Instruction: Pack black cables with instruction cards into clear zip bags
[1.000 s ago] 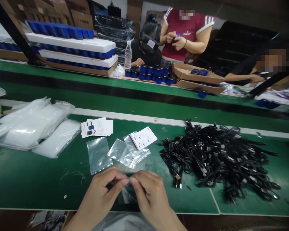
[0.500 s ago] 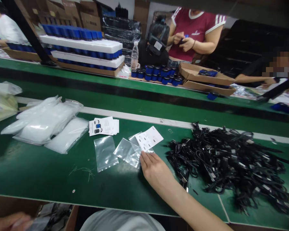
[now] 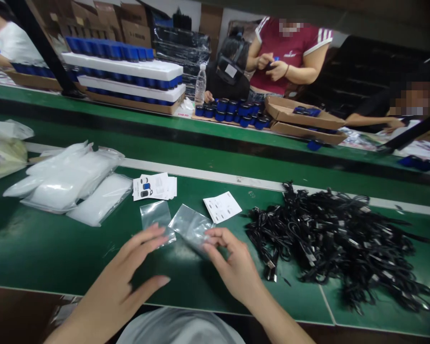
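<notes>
My right hand [image 3: 232,263] pinches the right edge of a clear plastic bag [image 3: 189,223], which looks flat. A second clear bag [image 3: 155,213] lies on the green bench just left of it. My left hand [image 3: 132,265] is open over the bench, fingers spread and thumb apart; its fingertips overlap the lower part of the second bag, and whether they touch it I cannot tell. Behind the right hand rests a stack of white printed leaflets [image 3: 222,207]. More printed leaflets [image 3: 154,187], showing blue and black pictures, lie beyond the second bag.
A heap of black USB cables [image 3: 329,239] covers the bench at right. Filled white plastic packets [image 3: 68,181] are piled at left. Across the raised green ledge stand blue cylinders [image 3: 232,111], foam trays [image 3: 129,64] and a bottle [image 3: 200,85]. Several co-workers sit or stand beyond.
My left hand has come up from the box at lower left to above the bench, now holding nothing. The right hand has drawn the bag clear of the leaflets and bent its fingers round the edge.
</notes>
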`<action>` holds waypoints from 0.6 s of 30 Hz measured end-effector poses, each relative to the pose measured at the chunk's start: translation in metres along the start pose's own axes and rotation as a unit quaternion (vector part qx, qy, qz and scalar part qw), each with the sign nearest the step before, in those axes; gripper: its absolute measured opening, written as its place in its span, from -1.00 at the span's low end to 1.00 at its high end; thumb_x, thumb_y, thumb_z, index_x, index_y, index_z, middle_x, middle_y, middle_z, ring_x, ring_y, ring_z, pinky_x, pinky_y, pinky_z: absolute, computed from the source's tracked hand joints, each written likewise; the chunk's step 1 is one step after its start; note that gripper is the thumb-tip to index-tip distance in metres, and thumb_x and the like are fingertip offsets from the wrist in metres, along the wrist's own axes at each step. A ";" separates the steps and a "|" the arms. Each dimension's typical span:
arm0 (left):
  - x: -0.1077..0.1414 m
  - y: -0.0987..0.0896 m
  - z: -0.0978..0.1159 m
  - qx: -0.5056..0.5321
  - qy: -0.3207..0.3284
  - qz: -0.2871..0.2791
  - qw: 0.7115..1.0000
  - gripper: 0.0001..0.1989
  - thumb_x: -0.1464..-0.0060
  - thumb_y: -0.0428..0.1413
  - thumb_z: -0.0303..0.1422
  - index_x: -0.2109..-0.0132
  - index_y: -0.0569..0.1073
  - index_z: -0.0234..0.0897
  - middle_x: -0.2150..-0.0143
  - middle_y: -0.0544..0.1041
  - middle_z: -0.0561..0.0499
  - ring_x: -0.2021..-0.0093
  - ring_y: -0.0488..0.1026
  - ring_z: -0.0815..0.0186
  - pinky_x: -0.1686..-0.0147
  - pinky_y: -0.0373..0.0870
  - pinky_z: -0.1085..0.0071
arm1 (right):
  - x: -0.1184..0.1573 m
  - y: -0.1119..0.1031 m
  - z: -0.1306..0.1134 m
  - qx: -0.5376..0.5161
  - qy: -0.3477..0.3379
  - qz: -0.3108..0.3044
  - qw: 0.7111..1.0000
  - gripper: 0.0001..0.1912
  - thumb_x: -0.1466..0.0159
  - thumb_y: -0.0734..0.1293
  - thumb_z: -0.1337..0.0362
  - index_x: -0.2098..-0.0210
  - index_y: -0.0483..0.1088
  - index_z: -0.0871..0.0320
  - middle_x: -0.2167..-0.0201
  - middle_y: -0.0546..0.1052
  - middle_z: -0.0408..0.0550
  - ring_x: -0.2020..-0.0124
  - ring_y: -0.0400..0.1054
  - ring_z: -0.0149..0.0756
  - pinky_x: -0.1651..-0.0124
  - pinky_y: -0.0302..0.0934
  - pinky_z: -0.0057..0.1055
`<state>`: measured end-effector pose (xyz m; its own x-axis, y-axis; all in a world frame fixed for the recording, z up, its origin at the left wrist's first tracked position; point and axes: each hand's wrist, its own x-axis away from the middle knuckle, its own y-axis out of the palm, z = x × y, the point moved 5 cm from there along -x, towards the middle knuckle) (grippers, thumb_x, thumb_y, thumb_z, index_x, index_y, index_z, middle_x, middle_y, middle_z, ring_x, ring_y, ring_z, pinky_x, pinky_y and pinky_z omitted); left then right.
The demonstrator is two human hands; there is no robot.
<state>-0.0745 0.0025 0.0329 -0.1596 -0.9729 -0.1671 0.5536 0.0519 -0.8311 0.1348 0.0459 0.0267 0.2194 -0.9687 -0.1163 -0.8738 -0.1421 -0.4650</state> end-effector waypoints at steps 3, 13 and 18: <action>-0.041 0.015 0.034 0.025 0.066 -0.106 0.992 -0.70 -0.10 0.02 -0.11 0.05 0.43 -0.05 0.08 0.52 0.05 -0.09 0.35 0.13 -0.10 0.23 0.12 | 0.011 0.007 -0.001 -0.202 0.104 -0.083 0.970 -0.82 -0.20 0.31 0.29 0.19 0.35 0.16 0.43 0.57 -0.12 0.40 0.45 -0.34 0.31 0.27 -0.47; -0.049 0.029 0.046 0.002 0.059 -0.040 0.997 -0.76 -0.17 -0.06 -0.22 0.22 0.45 -0.18 0.26 0.58 0.03 0.19 0.50 0.22 0.20 0.41 0.34 | 0.023 -0.011 0.014 -0.100 0.149 -0.082 0.980 -0.86 -0.15 0.32 0.34 0.53 0.39 0.20 0.59 0.42 -0.19 0.53 0.25 -0.43 0.45 0.09 -0.52; -0.029 0.029 0.051 0.021 0.072 0.021 0.997 -0.76 -0.13 0.01 -0.18 0.20 0.50 -0.16 0.29 0.61 0.09 0.34 0.56 0.35 0.37 0.47 0.54 | 0.019 0.010 0.025 -0.208 0.195 -0.063 0.956 -0.78 -0.06 0.39 0.26 0.60 0.33 0.22 0.67 0.35 -0.21 0.62 0.15 -0.50 0.56 0.01 -0.56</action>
<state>-0.0117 0.0205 0.0405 -0.2500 -0.9274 -0.2783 0.5948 0.0797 -0.7999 0.1413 0.0317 -0.0018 0.2265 -0.9294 0.2915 -0.9661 -0.2525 -0.0544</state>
